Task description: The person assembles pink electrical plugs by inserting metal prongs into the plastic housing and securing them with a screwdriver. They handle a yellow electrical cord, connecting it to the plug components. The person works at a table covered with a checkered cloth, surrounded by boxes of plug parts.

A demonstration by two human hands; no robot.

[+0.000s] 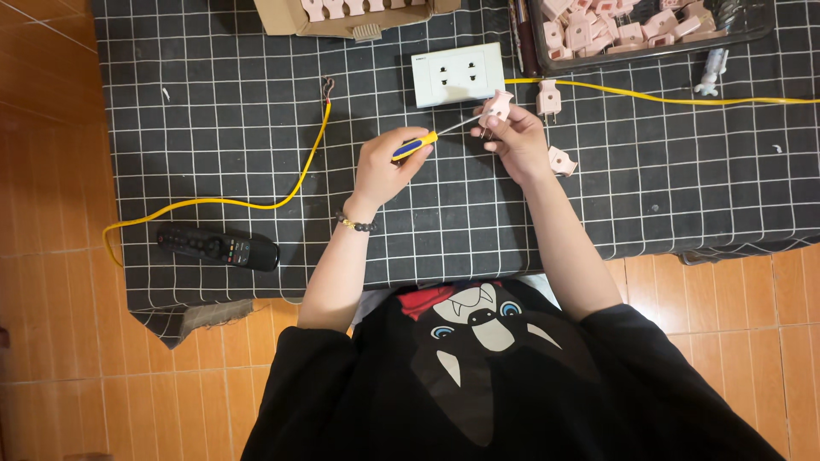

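My left hand [386, 166] grips a screwdriver [415, 146] with a yellow and blue handle; its shaft points right towards a pink plug [495, 109]. My right hand [518, 141] holds that pink plug by its body, prongs pointing down. Both hands hover over a black cloth with a white grid [213, 128]. A pink plug half [561, 160] lies just right of my right hand, and another pink plug [548, 98] sits at the end of a yellow cable [666, 98].
A white double wall socket [457, 74] lies beyond my hands. A dark tray [752, 30] of several pink plug parts stands at the back right, a cardboard box [290, 19] at the back. A second yellow cable [256, 203] and a black remote control [218, 248] lie left.
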